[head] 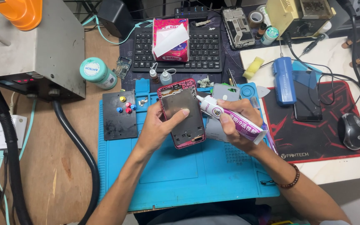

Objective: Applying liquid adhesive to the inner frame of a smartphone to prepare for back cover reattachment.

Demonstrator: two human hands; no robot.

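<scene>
My left hand (159, 127) holds an opened phone frame (182, 112) with a pink-red rim, its bare inside facing up, tilted above the blue work mat (167, 175). The thumb lies across the frame's middle. My right hand (238, 121) grips a white and purple glue tube (234, 121), and its thin nozzle touches the frame's upper right edge. A brown bead bracelet sits on my right wrist.
A black plate (119, 114) with coloured magnets lies on the mat's left. Behind are a keyboard (178, 50) with a tissue pack (171, 39), small dropper bottles (160, 76) and a teal jar (98, 73). A dark phone (307, 100), blue tool (283, 81) and mouse (353, 131) lie right.
</scene>
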